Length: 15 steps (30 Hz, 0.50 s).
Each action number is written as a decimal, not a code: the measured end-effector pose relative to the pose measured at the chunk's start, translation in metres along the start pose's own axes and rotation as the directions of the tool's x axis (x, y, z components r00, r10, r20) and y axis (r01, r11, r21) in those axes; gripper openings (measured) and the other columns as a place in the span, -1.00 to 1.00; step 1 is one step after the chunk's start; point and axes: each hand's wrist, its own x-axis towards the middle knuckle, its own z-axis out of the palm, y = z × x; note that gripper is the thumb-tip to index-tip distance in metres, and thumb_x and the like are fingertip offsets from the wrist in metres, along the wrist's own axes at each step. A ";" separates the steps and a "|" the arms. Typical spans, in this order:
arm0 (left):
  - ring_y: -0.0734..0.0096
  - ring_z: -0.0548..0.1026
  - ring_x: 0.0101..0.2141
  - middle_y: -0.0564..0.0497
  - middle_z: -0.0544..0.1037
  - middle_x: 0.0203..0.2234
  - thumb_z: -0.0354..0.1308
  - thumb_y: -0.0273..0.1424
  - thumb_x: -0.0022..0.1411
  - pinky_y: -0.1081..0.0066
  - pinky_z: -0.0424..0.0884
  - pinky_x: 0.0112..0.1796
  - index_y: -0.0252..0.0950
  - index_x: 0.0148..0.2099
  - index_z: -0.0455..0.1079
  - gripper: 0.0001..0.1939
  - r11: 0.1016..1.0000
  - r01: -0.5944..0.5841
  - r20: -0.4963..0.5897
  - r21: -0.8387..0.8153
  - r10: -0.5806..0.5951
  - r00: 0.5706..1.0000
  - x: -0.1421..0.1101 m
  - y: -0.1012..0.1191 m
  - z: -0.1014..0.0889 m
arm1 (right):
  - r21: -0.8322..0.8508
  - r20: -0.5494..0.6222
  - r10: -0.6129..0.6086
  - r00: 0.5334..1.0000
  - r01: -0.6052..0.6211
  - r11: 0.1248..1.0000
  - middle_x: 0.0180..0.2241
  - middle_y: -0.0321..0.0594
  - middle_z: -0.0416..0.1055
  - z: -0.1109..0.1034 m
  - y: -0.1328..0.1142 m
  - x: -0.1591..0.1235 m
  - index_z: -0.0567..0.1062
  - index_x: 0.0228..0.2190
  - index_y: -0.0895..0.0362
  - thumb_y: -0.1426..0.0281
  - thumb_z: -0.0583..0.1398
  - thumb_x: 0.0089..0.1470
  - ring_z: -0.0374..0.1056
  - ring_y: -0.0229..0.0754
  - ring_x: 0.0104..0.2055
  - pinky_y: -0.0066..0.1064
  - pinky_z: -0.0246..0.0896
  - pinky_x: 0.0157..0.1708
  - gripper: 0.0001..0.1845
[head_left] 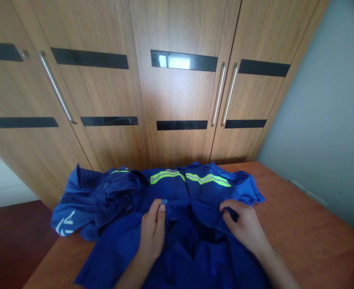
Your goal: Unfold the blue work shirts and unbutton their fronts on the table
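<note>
A blue work shirt [128, 237] with yellow-green reflective stripes [191, 177] lies spread on a brown wooden table [300, 224]. My left hand [152, 233] pinches the shirt's front edge at a small blue button [164, 201]. My right hand [244, 224] is closed on the opposite front edge of the shirt, a short way to the right. The shirt's front gapes open between my two hands. One sleeve with a white logo [65, 224] hangs over the table's left edge.
A wooden wardrobe [170, 100] with metal handles and black strips stands right behind the table. A grey wall [330, 120] is on the right. Dark red floor [11, 241] shows at lower left.
</note>
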 end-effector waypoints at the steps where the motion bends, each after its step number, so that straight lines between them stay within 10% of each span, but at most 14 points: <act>1: 0.49 0.22 -0.62 0.18 0.16 -0.65 -0.19 -0.17 0.36 0.50 0.10 -0.56 -0.22 -0.46 0.16 -0.63 1.000 -0.004 0.018 0.008 0.004 1.000 0.000 -0.001 0.002 | -0.045 0.129 0.009 0.992 -0.003 0.999 -0.41 -0.29 0.52 0.002 0.001 -0.002 0.51 -0.44 0.05 0.53 0.05 -0.03 0.44 -0.18 -0.33 -0.42 0.23 -0.26 -0.74; 5: 0.51 0.19 -0.64 0.20 0.11 -0.68 -0.21 -0.17 0.37 0.48 0.04 -0.56 -0.21 -0.49 0.09 -0.61 0.995 -0.036 0.110 0.092 0.026 0.994 -0.001 -0.007 0.008 | -0.183 0.417 0.050 0.908 0.030 0.983 -0.42 -0.24 0.49 0.008 -0.001 -0.003 0.55 -0.47 0.04 0.45 0.12 0.00 0.41 -0.14 -0.29 -0.40 0.18 -0.27 -0.81; 15: 0.48 0.24 -0.63 0.18 0.16 -0.68 -0.23 -0.19 0.36 0.46 0.05 -0.52 -0.21 -0.48 0.12 -0.61 0.974 -0.059 0.178 0.219 0.020 0.984 0.001 -0.014 0.013 | -0.070 0.262 -0.013 0.965 0.033 0.997 -0.33 -0.21 0.50 0.053 -0.028 0.032 0.48 -0.19 0.07 0.44 0.13 0.06 0.40 -0.14 -0.21 -0.42 0.19 -0.21 -0.75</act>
